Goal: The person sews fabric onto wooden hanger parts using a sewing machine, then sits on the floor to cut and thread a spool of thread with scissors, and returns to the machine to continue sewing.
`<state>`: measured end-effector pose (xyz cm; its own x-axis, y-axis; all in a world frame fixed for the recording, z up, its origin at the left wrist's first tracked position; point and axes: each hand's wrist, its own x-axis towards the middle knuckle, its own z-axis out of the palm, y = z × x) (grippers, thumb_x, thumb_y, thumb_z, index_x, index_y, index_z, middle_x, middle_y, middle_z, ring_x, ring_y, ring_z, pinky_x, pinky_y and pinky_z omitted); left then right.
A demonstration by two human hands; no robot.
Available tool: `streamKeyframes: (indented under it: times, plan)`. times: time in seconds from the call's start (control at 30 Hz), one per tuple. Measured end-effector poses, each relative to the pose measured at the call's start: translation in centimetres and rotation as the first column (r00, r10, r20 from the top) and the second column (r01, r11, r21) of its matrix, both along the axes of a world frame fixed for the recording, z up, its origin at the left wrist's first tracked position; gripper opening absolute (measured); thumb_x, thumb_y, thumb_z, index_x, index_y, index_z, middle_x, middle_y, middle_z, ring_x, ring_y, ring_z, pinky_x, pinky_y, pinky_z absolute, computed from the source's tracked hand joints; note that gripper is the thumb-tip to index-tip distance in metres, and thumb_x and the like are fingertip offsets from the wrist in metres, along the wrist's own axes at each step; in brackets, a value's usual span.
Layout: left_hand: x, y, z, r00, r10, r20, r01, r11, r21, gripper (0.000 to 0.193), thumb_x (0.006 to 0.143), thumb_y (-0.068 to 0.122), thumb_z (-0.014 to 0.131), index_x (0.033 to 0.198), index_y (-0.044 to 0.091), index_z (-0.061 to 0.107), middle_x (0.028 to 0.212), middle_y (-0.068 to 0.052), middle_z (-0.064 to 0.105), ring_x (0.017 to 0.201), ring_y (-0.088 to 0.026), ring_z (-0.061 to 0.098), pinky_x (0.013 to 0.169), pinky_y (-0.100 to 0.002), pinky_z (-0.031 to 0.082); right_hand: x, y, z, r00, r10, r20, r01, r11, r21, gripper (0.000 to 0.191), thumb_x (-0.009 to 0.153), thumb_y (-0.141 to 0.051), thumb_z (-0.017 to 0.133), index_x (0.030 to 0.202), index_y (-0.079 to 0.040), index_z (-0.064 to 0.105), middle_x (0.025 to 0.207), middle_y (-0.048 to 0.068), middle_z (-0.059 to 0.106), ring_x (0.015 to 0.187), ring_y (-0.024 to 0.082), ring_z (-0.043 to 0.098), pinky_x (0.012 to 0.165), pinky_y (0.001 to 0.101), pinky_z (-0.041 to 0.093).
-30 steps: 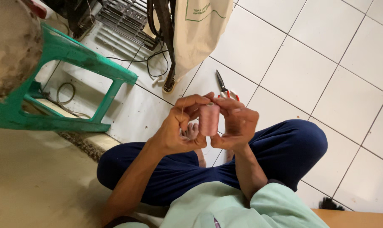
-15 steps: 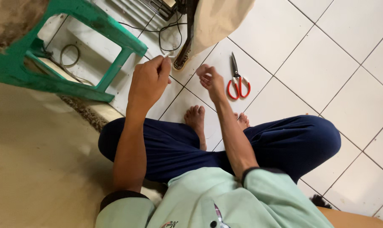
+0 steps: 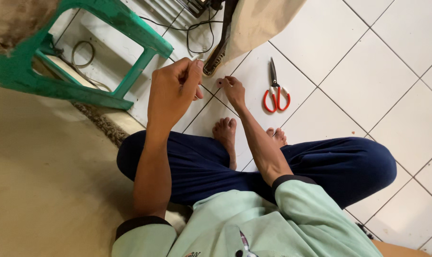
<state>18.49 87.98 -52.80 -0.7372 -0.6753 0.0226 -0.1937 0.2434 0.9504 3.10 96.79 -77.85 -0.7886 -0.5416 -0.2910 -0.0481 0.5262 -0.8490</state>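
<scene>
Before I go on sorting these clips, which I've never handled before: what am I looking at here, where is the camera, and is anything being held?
There is no machine here. One camera sits on a person's head and looks down, so you see their own arms, crossed legs in dark trousers and bare feet on a white tiled floor. The left hand is raised with its fingers pinched together; the right hand is stretched forward, fingertips also pinched. Whatever they pinch is too small to make out. Red-handled scissors lie on the tiles to the right of the right hand, untouched. At upper left stands a green plastic stool, with cables and a beige cloth beyond the hands.
</scene>
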Motion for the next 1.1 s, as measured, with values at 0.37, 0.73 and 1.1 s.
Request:
streamKeyframes:
  times: [0.37, 0.73, 1.1]
  plan:
    - [-0.1, 0.7, -0.2, 0.998, 0.002, -0.06, 0.0, 1.0, 0.023, 0.039, 0.108, 0.028, 0.06, 0.08, 0.0, 0.066, 0.059, -0.002, 0.062, 0.056, -0.007, 0.069, 0.049, -0.021, 0.048, 0.9, 1.0, -1.2, 0.928, 0.259, -0.268, -0.275, 0.961, -0.02, 0.063, 0.078, -0.009, 0.075, 0.138, -0.005, 0.056, 0.127, 0.021, 0.062, 0.109, 0.036, 0.066, 0.092, 0.0447, 0.054]
    - [0.0, -0.5, 1.8, 0.984, -0.141, 0.107, 0.172, 0.905, -0.39, 0.018, 0.1, 0.019, 0.067, 0.1, 0.003, 0.075, 0.077, -0.005, 0.076, 0.049, -0.016, 0.064, 0.047, -0.029, 0.044, 0.9, 3.1, 5.3, 0.976, -0.213, -0.035, 0.167, 0.846, -0.506, 0.021, 0.102, -0.005, 0.064, 0.12, 0.002, 0.071, 0.114, 0.013, 0.077, 0.102, 0.019, 0.071, 0.094, 0.0322, 0.057]
    - [-1.2, -2.7, 4.3, 0.954, -0.293, 0.061, 0.261, 0.716, -0.647, 0.03, 0.104, 0.028, 0.076, 0.087, 0.003, 0.072, 0.061, -0.008, 0.065, 0.049, -0.021, 0.06, 0.048, -0.033, 0.043, -1.5, 4.6, 19.5, 0.954, 0.299, -0.039, -0.241, 0.679, -0.693, 0.016, 0.104, -0.013, 0.07, 0.108, 0.002, 0.076, 0.088, -0.003, 0.064, 0.072, 0.003, 0.046, 0.062, 0.0206, 0.034]
